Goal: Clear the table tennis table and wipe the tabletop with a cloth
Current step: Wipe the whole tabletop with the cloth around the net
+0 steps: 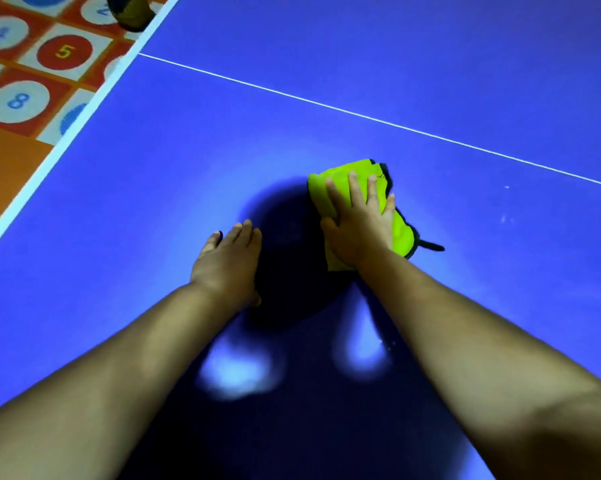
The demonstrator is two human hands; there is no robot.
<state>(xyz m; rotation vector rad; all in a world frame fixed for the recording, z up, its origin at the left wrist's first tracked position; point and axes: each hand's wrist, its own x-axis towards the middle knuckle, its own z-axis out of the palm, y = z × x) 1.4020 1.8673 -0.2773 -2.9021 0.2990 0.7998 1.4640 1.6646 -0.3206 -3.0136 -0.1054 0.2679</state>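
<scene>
With the visible tabletop (361, 64) cleared, wiping was under way: the right hand (357, 223) pressed the yellow-green cloth (401, 233) flat on it, fingers straight (left hand (228, 258) lay flat, empty), with white specks (505, 220) left rightward.

Both forearms are bare as far up as the frame shows, filling its lower left and lower right. The left grip (228, 261) and right grip (357, 230) are bare as well. A small dark spot at the left little fingertip is too blurred to identify.
</scene>
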